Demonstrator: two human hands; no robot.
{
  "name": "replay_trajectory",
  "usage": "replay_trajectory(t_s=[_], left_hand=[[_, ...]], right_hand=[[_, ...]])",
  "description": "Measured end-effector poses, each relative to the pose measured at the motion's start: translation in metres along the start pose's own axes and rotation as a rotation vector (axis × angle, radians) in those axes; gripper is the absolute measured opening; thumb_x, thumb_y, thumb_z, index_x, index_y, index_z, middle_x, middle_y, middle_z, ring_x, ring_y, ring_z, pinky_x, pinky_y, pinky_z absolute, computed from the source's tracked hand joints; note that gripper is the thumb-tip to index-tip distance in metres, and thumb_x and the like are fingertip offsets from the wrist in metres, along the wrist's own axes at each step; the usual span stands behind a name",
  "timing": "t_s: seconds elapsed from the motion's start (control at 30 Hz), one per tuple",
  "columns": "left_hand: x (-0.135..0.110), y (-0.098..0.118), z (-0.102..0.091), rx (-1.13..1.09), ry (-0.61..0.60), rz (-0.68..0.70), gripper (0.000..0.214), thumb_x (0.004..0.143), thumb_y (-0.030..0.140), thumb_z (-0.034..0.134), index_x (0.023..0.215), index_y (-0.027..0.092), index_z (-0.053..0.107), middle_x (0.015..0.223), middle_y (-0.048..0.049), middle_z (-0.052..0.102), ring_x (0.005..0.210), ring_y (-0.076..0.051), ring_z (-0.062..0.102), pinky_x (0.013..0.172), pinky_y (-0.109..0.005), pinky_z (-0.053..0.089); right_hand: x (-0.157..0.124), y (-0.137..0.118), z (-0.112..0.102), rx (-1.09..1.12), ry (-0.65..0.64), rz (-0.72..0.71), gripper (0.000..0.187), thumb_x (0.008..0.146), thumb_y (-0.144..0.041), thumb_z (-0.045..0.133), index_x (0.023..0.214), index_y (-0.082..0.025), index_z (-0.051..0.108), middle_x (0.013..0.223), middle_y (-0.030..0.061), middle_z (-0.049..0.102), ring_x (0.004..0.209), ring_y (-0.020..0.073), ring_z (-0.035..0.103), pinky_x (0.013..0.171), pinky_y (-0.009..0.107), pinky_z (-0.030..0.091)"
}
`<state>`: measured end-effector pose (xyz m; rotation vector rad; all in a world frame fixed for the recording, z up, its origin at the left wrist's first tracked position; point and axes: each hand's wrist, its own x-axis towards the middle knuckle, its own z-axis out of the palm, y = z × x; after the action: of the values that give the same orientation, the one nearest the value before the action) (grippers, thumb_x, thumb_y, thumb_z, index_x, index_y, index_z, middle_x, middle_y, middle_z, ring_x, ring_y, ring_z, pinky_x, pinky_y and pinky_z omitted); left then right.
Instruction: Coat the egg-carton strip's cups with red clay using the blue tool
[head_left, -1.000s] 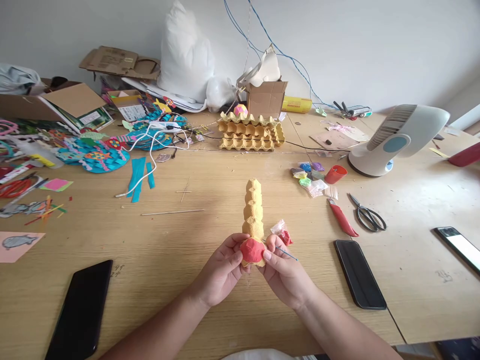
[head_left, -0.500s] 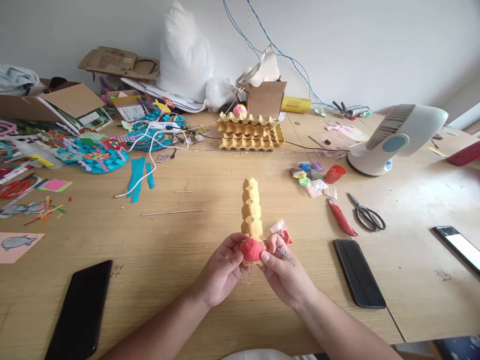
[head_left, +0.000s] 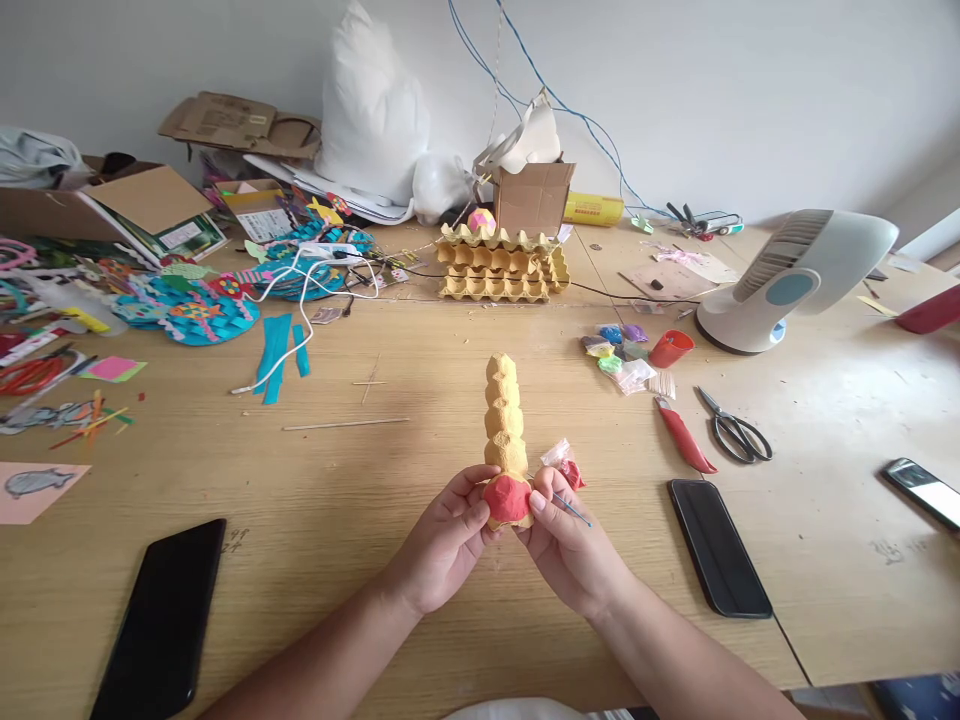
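A yellow egg-carton strip (head_left: 502,415) lies lengthwise on the wooden table (head_left: 360,500), its near end covered with a lump of red clay (head_left: 507,495). My left hand (head_left: 444,540) grips that near end from the left, fingers curled on the clay. From the right, my right hand (head_left: 564,545) pinches the same end and also holds a thin blue stick (head_left: 571,510) between its fingers. A small clear bag with red clay (head_left: 564,464) lies just behind my right hand.
Black phones lie at the front left (head_left: 161,625) and to the right (head_left: 718,560); a third phone (head_left: 924,492) is at the far right. Scissors (head_left: 735,430), a red knife (head_left: 684,438), a red cup (head_left: 670,348), clay bags (head_left: 619,355), a fan (head_left: 795,275), stacked egg trays (head_left: 501,265) and paper crafts (head_left: 195,305) surround the work area.
Both hands keep pressing the red clay on the carton end with only small finger shifts. The phone at the far right has slid further toward the edge of view.
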<state>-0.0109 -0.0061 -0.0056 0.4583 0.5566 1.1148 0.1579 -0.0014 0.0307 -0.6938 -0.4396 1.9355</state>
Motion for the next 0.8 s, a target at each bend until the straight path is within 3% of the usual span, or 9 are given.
replay_trajectory(t_s=[0.63,0.8], left_hand=[[0.0006,-0.0022,0.0019,0.071,0.007,0.004,0.035,0.081,0.029,0.084,0.115,0.027,0.073,0.1,-0.0017,0.072,0.082,-0.011,0.061,0.071,-0.025,0.045],[0.0027,-0.0015,0.0002,0.045,0.044,0.018,0.035,0.083,0.029,0.082,0.117,0.027,0.072,0.108,-0.0027,0.071,0.091,-0.012,0.062,0.075,-0.024,0.048]], right_hand=[[0.0006,0.0008,0.0,-0.012,0.011,-0.011,0.035,0.081,-0.027,0.085,0.077,-0.024,0.051,0.076,-0.0036,0.064,0.073,0.0142,0.057,0.071,0.027,0.046],[-0.0002,-0.0001,0.0013,0.004,0.018,0.003,0.036,0.078,-0.027,0.088,0.078,-0.023,0.053,0.081,-0.0031,0.064,0.079,0.0135,0.058,0.077,0.026,0.047]])
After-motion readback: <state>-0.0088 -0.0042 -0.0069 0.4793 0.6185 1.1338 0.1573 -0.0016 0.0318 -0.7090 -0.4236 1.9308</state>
